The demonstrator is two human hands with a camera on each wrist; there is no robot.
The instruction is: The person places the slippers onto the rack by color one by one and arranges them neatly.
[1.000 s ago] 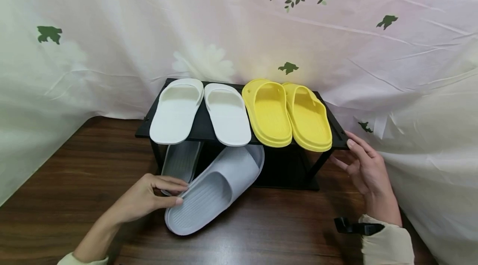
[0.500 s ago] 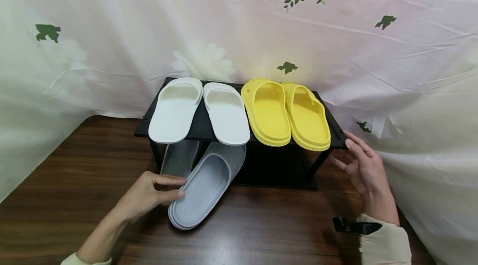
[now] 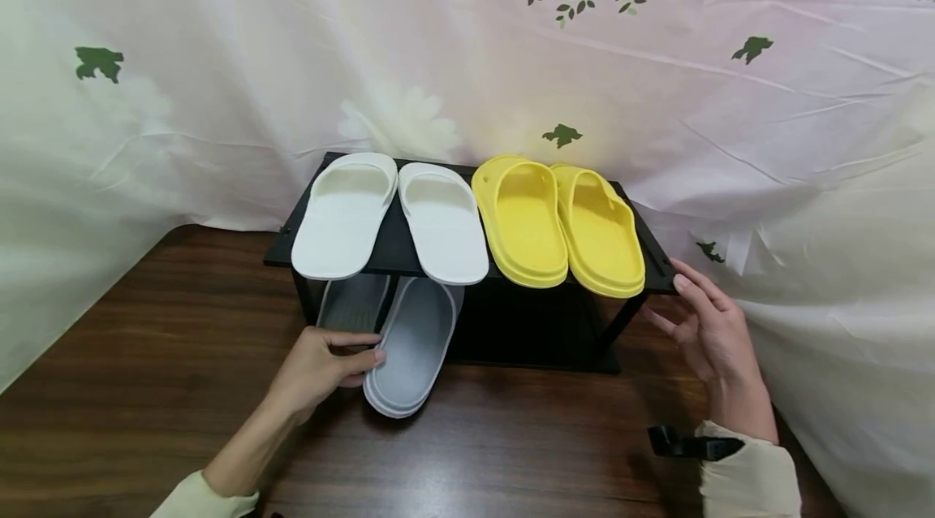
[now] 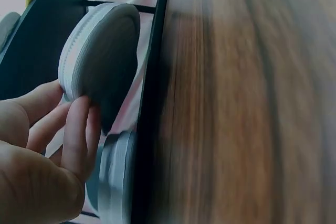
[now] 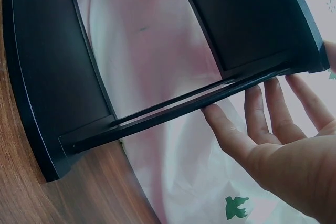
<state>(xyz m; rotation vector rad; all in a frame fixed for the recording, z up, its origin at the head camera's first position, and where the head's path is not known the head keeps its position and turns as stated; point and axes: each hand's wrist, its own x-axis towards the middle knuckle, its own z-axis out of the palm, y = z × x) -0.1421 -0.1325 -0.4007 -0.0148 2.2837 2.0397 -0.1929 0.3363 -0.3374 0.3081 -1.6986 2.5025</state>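
My left hand (image 3: 317,368) pinches the left rim of a grey slipper (image 3: 412,347) near its heel, thumb and fingers on the edge. The slipper's toe lies under the upper shelf of a black two-tier shoe rack (image 3: 394,246); its heel sticks out in front. In the left wrist view, this slipper (image 4: 107,51) is tilted above the lower shelf's edge. Its mate, another grey slipper (image 3: 354,303), sits to its left on the lower shelf, partly hidden. My right hand (image 3: 719,339) touches the rack's right end, fingertips against the side post (image 5: 173,111).
Two white slippers (image 3: 343,226) stand on the upper shelf's left half, and two yellow slippers (image 3: 526,217) on its right half. A wooden tabletop (image 3: 511,445) lies under the rack. Printed cloth (image 3: 292,55) hangs close behind and along both sides.
My left hand has slid the grey slipper inward under the upper shelf and turned it from slanted to nearly straight, beside its mate. My right hand has stayed at the rack's end.
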